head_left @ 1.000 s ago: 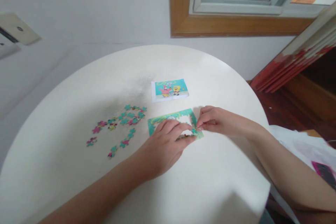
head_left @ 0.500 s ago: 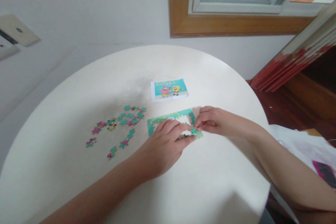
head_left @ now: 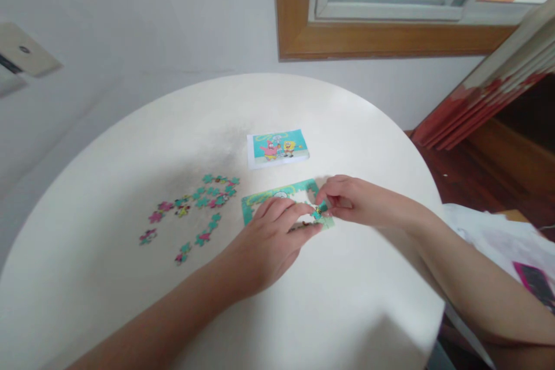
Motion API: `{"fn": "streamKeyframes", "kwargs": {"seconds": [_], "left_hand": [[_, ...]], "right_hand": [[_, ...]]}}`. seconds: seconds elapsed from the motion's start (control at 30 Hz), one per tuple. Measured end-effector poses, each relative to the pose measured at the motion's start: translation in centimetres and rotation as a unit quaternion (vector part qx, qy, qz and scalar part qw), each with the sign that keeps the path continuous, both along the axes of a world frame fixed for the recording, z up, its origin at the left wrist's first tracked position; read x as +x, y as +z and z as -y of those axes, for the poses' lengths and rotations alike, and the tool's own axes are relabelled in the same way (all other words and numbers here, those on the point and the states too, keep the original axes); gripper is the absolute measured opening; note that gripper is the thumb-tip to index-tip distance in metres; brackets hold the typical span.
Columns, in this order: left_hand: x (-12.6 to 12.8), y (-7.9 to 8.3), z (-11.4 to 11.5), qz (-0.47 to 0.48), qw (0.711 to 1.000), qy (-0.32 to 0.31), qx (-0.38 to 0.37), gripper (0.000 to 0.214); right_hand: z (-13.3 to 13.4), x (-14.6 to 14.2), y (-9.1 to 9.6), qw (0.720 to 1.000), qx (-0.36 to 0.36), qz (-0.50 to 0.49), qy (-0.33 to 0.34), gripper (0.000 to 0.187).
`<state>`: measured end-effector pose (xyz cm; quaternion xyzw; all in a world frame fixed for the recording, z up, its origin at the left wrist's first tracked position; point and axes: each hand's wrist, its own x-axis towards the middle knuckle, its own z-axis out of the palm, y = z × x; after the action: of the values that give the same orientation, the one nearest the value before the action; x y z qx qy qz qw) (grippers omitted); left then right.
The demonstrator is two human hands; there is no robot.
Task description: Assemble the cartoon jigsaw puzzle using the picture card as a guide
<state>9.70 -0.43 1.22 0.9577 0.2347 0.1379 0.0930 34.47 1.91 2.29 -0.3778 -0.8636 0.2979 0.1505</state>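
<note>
A partly built teal jigsaw puzzle (head_left: 277, 194) lies on the round white table (head_left: 225, 127). My left hand (head_left: 269, 243) rests on top of it, fingers curled down and pressing on the pieces, hiding the puzzle's middle. My right hand (head_left: 342, 199) pinches a small teal puzzle piece (head_left: 321, 207) between thumb and fingers at the puzzle's right edge. Several loose teal and pink pieces (head_left: 199, 205) are scattered to the left of the puzzle.
A reference picture card (head_left: 277, 148) with cartoon figures lies just behind the puzzle. A wall and a wood-framed window (head_left: 390, 40) stand behind the table. Red and cream curtain folds (head_left: 485, 104) hang at the right. White cloth (head_left: 498, 237) lies at my right.
My right hand has lifted the small piece slightly off the puzzle's right edge and turned it. The left hand has stayed on the puzzle.
</note>
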Motion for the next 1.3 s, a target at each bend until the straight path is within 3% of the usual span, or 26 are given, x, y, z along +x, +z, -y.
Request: {"fn": "streamKeyframes", "kwargs": {"seconds": [0.43, 0.6, 0.83, 1.3], "left_hand": [[0.17, 0.1, -0.06, -0.002, 1.0, -0.009, -0.006, 0.033], [0.12, -0.12, -0.15, 0.0, 1.0, -0.008, -0.008, 0.032], [0.22, -0.12, -0.09, -0.007, 1.0, -0.005, -0.001, 0.031], [0.55, -0.33, -0.15, -0.012, 0.998, -0.01, 0.065, 0.027]], "right_hand": [[0.07, -0.2, 0.36, 1.0, 0.0, 0.017, 0.008, 0.023], [0.13, 0.18, 0.77, 1.0, -0.009, -0.019, 0.01, 0.02], [-0.12, 0.46, 0.31, 0.999, 0.023, -0.006, 0.032, 0.02], [-0.22, 0.46, -0.05, 1.0, -0.005, 0.011, 0.013, 0.021]]}}
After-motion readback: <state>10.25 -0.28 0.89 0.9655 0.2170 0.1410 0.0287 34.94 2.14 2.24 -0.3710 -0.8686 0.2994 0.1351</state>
